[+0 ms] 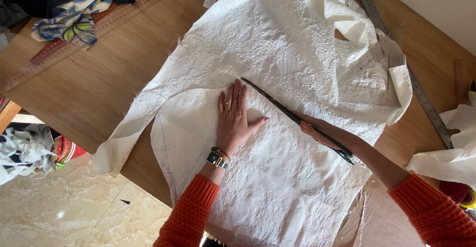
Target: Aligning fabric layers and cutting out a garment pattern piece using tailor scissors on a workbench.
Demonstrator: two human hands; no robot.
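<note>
Partly hidden: scissors (pixel 297 119) handles buried under right hand (pixel 322 133), blades closed. Right fingers clamped round scissors, forearm angled in from bench's right edge. Left hand (pixel 233 120) flat, fingers spread, gripping nothing, pressing white fabric (pixel 277 177) mid-bench. Metal ruler (pixel 421 95) partly covered near right edge.

Sewing workshop, wooden cutting table (pixel 99 88), white brocade fabric (pixel 277 53), metal ruler (pixel 421 95), fabric scraps (pixel 74 21)

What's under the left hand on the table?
The left hand lies flat on a white embossed fabric piece, which lies over a larger white fabric on the wooden table. What the layers cover cannot be seen.
</note>
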